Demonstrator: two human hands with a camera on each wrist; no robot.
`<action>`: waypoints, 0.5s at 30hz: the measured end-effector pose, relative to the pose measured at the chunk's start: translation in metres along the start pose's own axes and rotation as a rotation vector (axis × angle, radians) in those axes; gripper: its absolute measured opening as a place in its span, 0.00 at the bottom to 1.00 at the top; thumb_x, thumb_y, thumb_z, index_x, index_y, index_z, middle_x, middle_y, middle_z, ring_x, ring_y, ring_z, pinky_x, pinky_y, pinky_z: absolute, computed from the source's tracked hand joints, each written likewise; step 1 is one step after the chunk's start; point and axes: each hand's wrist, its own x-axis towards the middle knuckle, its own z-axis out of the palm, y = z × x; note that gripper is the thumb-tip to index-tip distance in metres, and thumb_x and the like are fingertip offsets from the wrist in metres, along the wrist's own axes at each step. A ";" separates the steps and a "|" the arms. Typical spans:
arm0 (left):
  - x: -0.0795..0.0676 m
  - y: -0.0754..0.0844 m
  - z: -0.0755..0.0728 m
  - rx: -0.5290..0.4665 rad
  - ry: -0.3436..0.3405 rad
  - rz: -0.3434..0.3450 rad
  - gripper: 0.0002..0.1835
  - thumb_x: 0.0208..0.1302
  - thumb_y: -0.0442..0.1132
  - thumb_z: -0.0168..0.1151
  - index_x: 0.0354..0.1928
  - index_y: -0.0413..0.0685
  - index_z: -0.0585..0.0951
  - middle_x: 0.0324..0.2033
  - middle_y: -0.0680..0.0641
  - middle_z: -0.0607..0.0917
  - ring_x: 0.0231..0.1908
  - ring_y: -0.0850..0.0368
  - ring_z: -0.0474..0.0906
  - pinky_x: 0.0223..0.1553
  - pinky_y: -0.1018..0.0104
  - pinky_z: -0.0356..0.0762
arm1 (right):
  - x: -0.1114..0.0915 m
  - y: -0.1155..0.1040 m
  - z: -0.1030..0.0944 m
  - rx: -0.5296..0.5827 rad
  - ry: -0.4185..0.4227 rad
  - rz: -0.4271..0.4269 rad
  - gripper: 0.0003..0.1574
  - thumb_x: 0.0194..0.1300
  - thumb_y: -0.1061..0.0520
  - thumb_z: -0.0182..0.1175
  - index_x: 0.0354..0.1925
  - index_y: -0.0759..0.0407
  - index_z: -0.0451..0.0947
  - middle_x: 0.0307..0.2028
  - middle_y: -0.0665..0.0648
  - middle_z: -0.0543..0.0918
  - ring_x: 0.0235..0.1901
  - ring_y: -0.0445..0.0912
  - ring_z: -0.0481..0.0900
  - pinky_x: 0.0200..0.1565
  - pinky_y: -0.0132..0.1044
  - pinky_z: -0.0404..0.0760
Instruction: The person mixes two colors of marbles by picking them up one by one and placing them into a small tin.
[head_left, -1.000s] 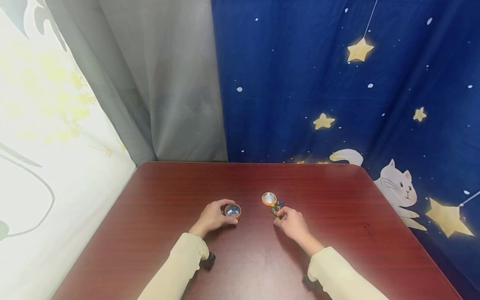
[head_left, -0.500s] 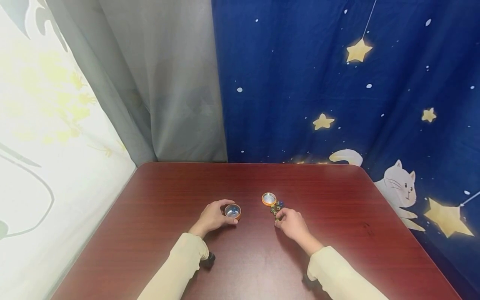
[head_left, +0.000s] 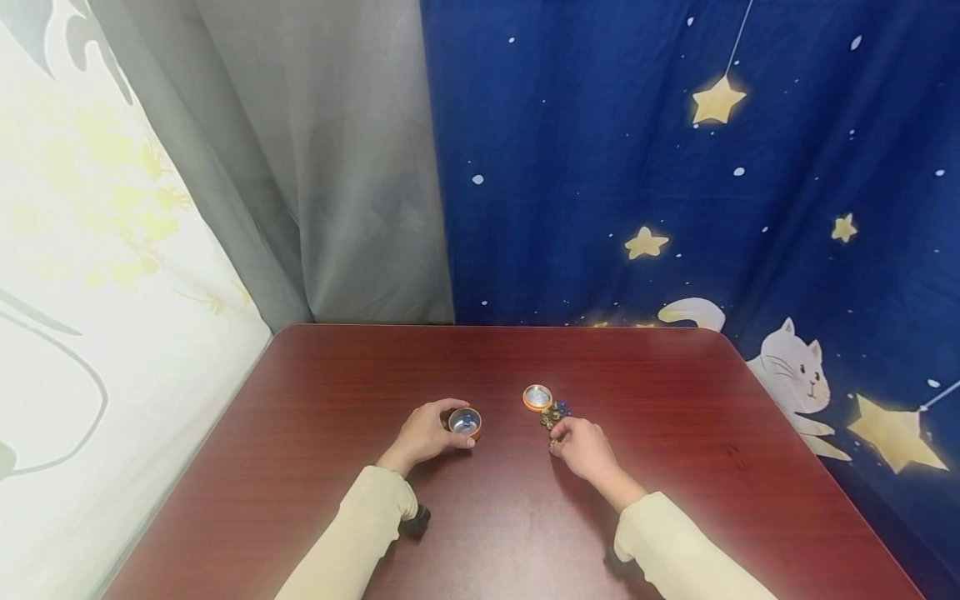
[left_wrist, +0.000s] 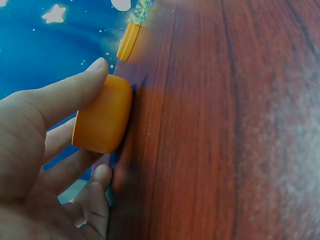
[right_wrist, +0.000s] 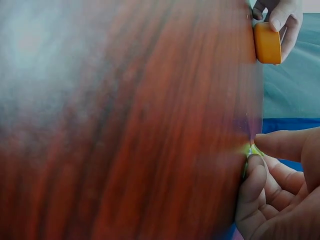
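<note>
My left hand point(head_left: 424, 433) holds a small round orange tin point(left_wrist: 106, 117) with a silvery inside, thumb on one side and fingers round the other. A bluish patch shows inside the tin in the head view. To the right, my right hand point(head_left: 587, 450) pinches a glass marble point(right_wrist: 256, 150) with a yellow-green tint between thumb and fingertip, low at the table. Several green and blue marbles point(head_left: 557, 411) lie bunched just beyond those fingers. An orange-rimmed lid point(head_left: 537, 397), silvery inside up, lies beside the bunch.
Everything lies on a dark red wood-grain table point(head_left: 360, 367) with rounded far corners. Behind it hang a grey curtain point(head_left: 360, 167) and a blue curtain point(head_left: 555, 167) with stars. A pale curtain point(head_left: 112, 275) hangs at the left.
My right fingers have shifted very slightly at the near end of the marbles and drawn a little closer together. The left hand, tin and lid stay in place.
</note>
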 end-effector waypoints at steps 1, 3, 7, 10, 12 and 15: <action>0.000 0.000 0.000 -0.001 0.000 0.000 0.34 0.38 0.48 0.82 0.53 0.56 0.82 0.37 0.54 0.85 0.37 0.59 0.78 0.43 0.53 0.73 | 0.000 0.000 0.000 0.001 0.000 0.001 0.08 0.49 0.63 0.71 0.29 0.57 0.81 0.18 0.46 0.78 0.20 0.40 0.75 0.26 0.39 0.73; 0.000 0.000 0.000 -0.002 0.000 0.000 0.34 0.38 0.48 0.82 0.53 0.56 0.82 0.37 0.54 0.85 0.37 0.59 0.78 0.43 0.54 0.73 | 0.000 0.000 0.001 0.002 -0.001 0.004 0.08 0.49 0.64 0.71 0.29 0.56 0.81 0.19 0.46 0.78 0.21 0.40 0.75 0.27 0.39 0.73; 0.000 -0.001 0.000 -0.004 0.000 0.002 0.34 0.38 0.49 0.82 0.53 0.56 0.82 0.38 0.54 0.85 0.38 0.59 0.78 0.43 0.53 0.73 | -0.001 0.000 0.001 0.010 -0.007 0.013 0.08 0.50 0.64 0.70 0.29 0.56 0.80 0.19 0.47 0.78 0.20 0.40 0.75 0.26 0.38 0.73; 0.000 -0.003 0.001 -0.001 -0.001 0.004 0.34 0.38 0.49 0.82 0.53 0.56 0.82 0.38 0.54 0.85 0.38 0.59 0.78 0.43 0.53 0.73 | -0.001 0.000 0.001 0.011 -0.007 0.019 0.08 0.50 0.64 0.70 0.29 0.56 0.80 0.19 0.47 0.78 0.20 0.40 0.74 0.25 0.38 0.73; 0.000 -0.003 0.001 0.001 0.000 0.004 0.35 0.38 0.49 0.82 0.54 0.56 0.82 0.38 0.54 0.85 0.38 0.59 0.78 0.44 0.52 0.73 | -0.001 -0.001 0.002 0.008 -0.004 0.022 0.08 0.51 0.63 0.70 0.30 0.56 0.80 0.19 0.46 0.78 0.20 0.40 0.74 0.26 0.38 0.72; 0.001 -0.003 0.001 0.005 0.000 0.008 0.35 0.38 0.49 0.82 0.54 0.56 0.82 0.38 0.54 0.85 0.38 0.58 0.79 0.44 0.52 0.73 | -0.002 -0.001 0.003 0.007 0.002 0.021 0.08 0.51 0.63 0.70 0.30 0.55 0.80 0.19 0.46 0.78 0.20 0.40 0.74 0.26 0.38 0.72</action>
